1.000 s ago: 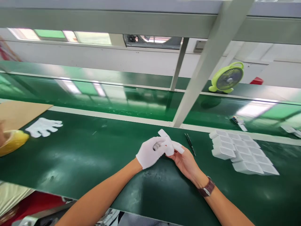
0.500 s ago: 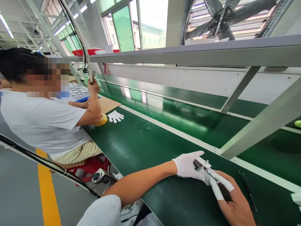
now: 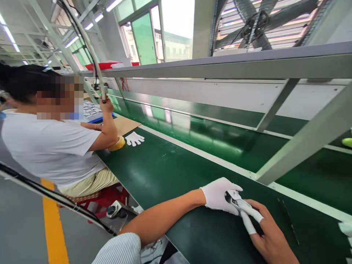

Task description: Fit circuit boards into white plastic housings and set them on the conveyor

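Observation:
My left hand (image 3: 220, 195), in a white glove, is closed around one side of a small white and grey part (image 3: 233, 197) above the green tabletop (image 3: 165, 172). My right hand (image 3: 265, 223), with white covers on two or more fingers, pinches the part's other side. Both hands meet at the part, and their fingers hide much of it. A dark thin tool (image 3: 288, 220) lies on the table to the right of my right hand.
At the left a seated person (image 3: 49, 135) grips a hanging tube. Near that person are a yellow tape roll (image 3: 117, 143), a white glove (image 3: 134, 139) and cardboard (image 3: 126, 125). A slanted metal post (image 3: 305, 135) rises beyond my hands. White material (image 3: 345, 229) lies at the right edge.
The fingers of my left hand have closed more around the part. My right hand has shifted slightly left, and the part has turned in the grip.

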The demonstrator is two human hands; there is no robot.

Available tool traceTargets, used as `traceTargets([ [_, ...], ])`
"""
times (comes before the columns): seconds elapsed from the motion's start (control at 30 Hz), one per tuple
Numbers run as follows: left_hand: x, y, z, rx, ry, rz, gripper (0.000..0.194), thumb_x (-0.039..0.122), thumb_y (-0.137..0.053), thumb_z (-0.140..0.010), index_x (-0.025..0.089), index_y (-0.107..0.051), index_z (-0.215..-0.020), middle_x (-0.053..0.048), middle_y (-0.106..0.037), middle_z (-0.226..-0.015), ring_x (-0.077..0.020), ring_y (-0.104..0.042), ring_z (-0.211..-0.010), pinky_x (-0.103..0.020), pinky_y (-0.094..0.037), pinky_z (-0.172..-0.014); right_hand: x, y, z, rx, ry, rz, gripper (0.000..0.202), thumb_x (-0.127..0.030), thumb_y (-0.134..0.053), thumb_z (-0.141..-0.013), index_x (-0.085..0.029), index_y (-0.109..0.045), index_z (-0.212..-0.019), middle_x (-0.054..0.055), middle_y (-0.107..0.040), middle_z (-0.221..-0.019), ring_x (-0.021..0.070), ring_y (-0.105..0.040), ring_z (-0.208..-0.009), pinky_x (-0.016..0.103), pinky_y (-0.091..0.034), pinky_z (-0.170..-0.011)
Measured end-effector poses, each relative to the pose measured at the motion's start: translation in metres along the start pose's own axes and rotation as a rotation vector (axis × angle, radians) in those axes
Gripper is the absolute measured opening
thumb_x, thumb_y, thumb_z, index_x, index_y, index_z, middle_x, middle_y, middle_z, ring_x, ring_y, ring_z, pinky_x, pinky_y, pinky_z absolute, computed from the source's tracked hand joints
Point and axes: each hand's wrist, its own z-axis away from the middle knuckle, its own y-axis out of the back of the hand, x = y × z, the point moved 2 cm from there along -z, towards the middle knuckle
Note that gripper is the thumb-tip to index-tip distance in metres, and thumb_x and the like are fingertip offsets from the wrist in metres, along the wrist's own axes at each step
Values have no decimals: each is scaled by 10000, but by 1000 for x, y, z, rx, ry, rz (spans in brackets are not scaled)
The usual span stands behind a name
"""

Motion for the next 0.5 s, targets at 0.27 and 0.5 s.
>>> traceTargets([
  [0.27,0,-8,9,-20,80,172,948,298,-901,-619,235,-484,-1468,-52,-703,-1185,-237,-672,-1105,-393,-483,-1074,-11,-3,3,11,-46,51,368,-179,-497,-879,-267,-582,-1226,111,-619,-1296,251,-700,-1030,328,-613,-754],
  [0.5,6,-7,7,-101,152,122,1119,380,-920,-587,253,-356,-1545,-22,-688,-1233,-239,-650,-1180,-344,-457,-1106,25,-10,20,-20,-15,29,255,-272,-534,-818,-268,-659,-1040,107,-648,-1278,282,-716,-969,304,-586,-561],
])
